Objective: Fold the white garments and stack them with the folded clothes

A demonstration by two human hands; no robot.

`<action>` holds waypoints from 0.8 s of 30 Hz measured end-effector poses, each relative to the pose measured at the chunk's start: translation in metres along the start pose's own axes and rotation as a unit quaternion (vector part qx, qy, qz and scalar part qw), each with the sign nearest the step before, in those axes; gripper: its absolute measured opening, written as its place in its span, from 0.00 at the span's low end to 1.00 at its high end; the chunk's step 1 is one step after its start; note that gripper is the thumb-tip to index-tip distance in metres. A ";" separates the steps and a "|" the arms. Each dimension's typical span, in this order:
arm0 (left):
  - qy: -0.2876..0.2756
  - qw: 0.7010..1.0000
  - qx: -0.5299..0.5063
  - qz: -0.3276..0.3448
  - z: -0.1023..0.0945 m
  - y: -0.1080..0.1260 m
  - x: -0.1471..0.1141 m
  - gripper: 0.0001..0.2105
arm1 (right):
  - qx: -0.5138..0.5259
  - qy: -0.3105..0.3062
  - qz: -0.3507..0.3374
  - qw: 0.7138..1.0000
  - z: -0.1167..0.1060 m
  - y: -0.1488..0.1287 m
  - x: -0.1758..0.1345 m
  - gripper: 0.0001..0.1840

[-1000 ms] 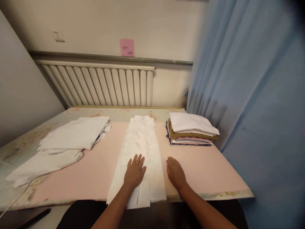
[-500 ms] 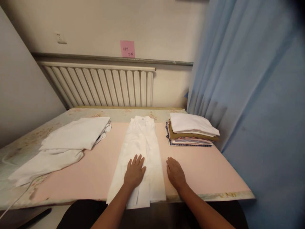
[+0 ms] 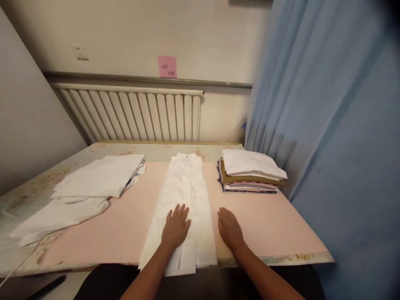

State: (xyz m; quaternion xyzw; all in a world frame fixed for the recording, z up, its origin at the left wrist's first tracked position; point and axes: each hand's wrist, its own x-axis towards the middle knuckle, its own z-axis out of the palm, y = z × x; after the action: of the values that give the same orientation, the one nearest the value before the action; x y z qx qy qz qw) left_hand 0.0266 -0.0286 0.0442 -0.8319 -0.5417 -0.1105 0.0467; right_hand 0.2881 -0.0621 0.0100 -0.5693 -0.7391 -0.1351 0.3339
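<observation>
A white garment (image 3: 183,187) lies folded into a long panel, its narrow end with a small dark mark toward the wall. Its near end hangs slightly past the table's front edge. My left hand (image 3: 176,227) rests flat on the lower part of the garment, fingers spread. Just right of the garment, my right hand (image 3: 229,227) is on or just over the pink cloth (image 3: 265,221), fingers stretched out close together and holding nothing. A small gap separates it from the garment's edge.
White cloth items (image 3: 96,179) lie loosely heaped at the left. At the back right stands a stack of folded fabrics (image 3: 253,168), white on top. A blue curtain (image 3: 337,137) borders the right side. A radiator (image 3: 134,112) is behind the table; a cord (image 3: 23,260) hangs front left.
The view has tilted very slightly, so everything sits a little lower in the picture. Both hands and the garment keep their places.
</observation>
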 end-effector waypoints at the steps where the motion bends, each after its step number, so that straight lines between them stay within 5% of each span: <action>1: -0.001 1.000 0.000 0.000 0.000 0.000 0.000 0.23 | 0.001 0.000 0.001 1.000 0.000 0.000 0.000 0.17; 24: 0.015 1.000 -0.010 -0.001 0.004 -0.002 0.001 0.24 | -0.013 -0.008 0.001 1.000 -0.001 -0.001 0.003 0.18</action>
State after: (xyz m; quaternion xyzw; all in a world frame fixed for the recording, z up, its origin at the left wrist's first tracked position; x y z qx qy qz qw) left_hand 0.0257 -0.0260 0.0407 -0.8299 -0.5409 -0.1283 0.0465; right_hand 0.2873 -0.0608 0.0127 -0.5755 -0.7391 -0.1396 0.3209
